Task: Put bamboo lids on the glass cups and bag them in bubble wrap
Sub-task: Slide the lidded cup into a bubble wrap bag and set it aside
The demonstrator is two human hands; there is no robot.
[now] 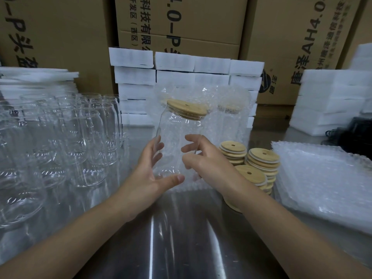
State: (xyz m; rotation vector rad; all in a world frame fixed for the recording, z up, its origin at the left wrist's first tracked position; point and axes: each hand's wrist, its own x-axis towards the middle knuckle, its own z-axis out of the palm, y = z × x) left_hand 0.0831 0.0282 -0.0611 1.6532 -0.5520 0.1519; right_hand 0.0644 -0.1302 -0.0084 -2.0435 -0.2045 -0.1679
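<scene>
two hands (153, 170) (203, 162) over steel table (181, 228), cardboard boxes (181, 21) behind.

Head view, looking forward-down, close over table (187, 238).

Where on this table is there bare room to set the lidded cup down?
The steel table is bare in front, between the forearms, up to the hands. The left side is crowded with empty glass cups. Right of the lidded cup stand bamboo lid stacks, then the bubble wrap bags. Behind, bagged cups and foam blocks fill the space.
</scene>
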